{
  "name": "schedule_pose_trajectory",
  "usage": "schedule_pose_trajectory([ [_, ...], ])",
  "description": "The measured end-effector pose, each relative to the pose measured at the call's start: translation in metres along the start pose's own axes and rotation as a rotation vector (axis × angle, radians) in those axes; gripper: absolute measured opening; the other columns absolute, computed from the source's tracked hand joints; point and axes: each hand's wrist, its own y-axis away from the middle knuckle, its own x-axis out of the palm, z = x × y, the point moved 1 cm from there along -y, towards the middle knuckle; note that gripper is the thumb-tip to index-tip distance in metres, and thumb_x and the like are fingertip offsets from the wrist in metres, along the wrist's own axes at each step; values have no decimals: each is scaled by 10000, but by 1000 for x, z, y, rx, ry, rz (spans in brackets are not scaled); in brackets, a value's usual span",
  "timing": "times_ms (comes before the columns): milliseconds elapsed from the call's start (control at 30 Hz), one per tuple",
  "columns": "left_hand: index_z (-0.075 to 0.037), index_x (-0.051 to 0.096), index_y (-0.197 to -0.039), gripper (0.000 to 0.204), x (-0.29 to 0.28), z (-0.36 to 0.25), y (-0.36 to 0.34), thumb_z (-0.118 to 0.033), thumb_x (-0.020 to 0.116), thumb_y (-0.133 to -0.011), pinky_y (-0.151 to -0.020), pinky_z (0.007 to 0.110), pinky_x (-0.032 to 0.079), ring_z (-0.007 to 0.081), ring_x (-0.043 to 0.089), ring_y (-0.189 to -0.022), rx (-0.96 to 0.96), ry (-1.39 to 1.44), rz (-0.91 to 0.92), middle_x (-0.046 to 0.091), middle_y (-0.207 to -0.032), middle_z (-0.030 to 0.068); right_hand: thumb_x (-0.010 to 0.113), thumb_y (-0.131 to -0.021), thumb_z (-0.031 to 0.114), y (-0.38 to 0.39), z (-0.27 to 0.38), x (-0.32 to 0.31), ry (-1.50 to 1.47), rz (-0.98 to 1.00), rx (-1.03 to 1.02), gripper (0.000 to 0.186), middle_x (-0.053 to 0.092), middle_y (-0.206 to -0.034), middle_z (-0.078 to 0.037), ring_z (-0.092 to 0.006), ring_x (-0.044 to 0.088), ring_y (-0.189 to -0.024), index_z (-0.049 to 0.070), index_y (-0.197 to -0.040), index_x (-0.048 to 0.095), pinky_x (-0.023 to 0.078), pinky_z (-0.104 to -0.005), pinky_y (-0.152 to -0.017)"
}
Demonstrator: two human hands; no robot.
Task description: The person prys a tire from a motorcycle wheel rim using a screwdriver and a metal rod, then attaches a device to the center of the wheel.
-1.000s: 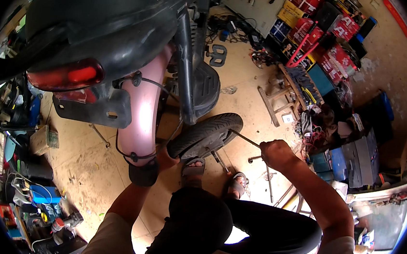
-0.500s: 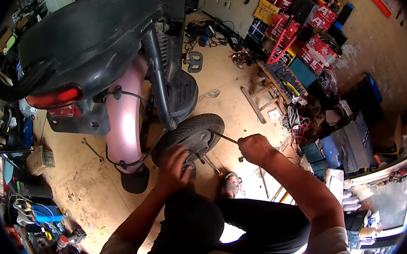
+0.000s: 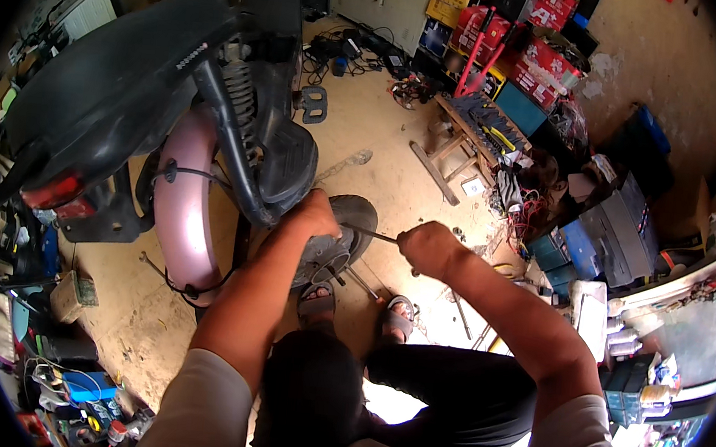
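Note:
A wheel with a black tire [image 3: 365, 212] and a grey hub [image 3: 327, 253] stands on the floor in front of my feet, beside the scooter's pink rear fender [image 3: 183, 200]. My right hand [image 3: 429, 248] is closed around a thin metal tire lever [image 3: 372, 235], whose far end meets the tire beside the rim. Across the wheel, my left hand [image 3: 316, 213] grips the tire's upper left part, its fingers partly hidden. A second rod-like tool [image 3: 363, 283] with an orange tip slants from the hub toward my right foot.
The scooter's black seat [image 3: 115, 75] and tail overhang at left. A wrench [image 3: 153, 263] lies under the fender. At right, a low wooden stool [image 3: 443, 173] carries hand tools, with stacked boxes [image 3: 537, 73] behind. Black cables [image 3: 348, 48] lie at the back; clutter lines the left.
My left hand has moved forward from above the near left side of the wheel onto the tire's upper left. My right hand keeps the lever at the tire. The whole view has shifted slightly.

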Motion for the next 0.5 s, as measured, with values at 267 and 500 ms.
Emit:
schedule_pose_trajectory([
  [267,67,769,-778,466,11,10,-49,-317,933,-573,-808,417,597,344,764,-815,211,-47,-83,751,-823,256,581,-1016,275,-57,-122,138,-192,-270,212,203,753,-1019,-82,-275,717,-1034,207,-1010,771,551,-420,-902],
  [500,85,754,-791,507,6,0,-50,-349,917,-584,-791,419,602,351,763,-833,133,-98,-57,751,-861,262,684,-980,360,-50,29,261,-1308,-311,806,252,757,-980,-173,-410,726,-842,158,-1119,740,576,-472,-769],
])
